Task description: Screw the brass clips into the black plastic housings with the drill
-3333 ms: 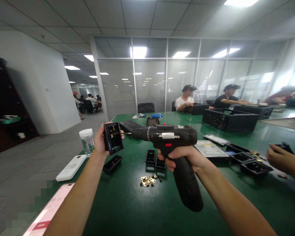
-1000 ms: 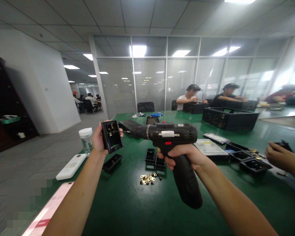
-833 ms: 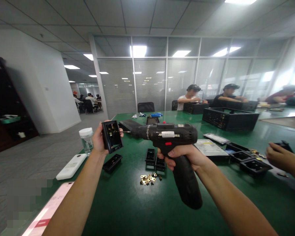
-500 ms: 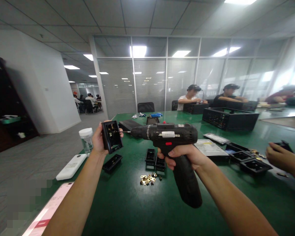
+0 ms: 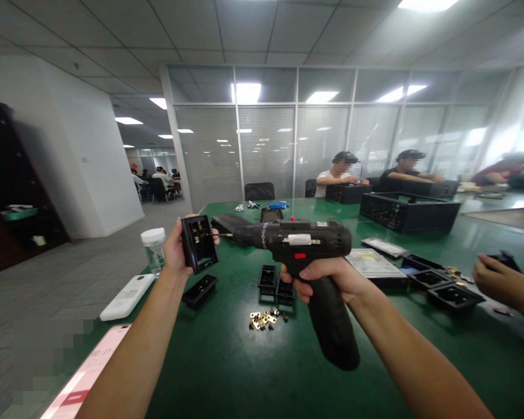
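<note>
My left hand [image 5: 177,247] grips a black rectangular plastic frame [image 5: 194,247], held upright above the table with brass pieces inside it. In my right hand [image 5: 321,276] is a black cordless drill [image 5: 311,241], its index finger near the trigger. The drill points left and its thin bit [image 5: 222,235] reaches into the frame; whether the tip sits on a screw I cannot make out. Below lie another black plastic frame [image 5: 199,291], two more frames [image 5: 268,279] side by side, and a small pile of brass plates and dark screws [image 5: 262,320].
A clear jar with a white lid [image 5: 153,250], a white case [image 5: 127,297] and a pink-screened phone [image 5: 89,372] line the left edge of the green table [image 5: 227,372]. At right are a labelled flat box [image 5: 375,263], black frames [image 5: 454,295] and another person's hand [image 5: 500,282]. Black cases [image 5: 409,212] stand behind.
</note>
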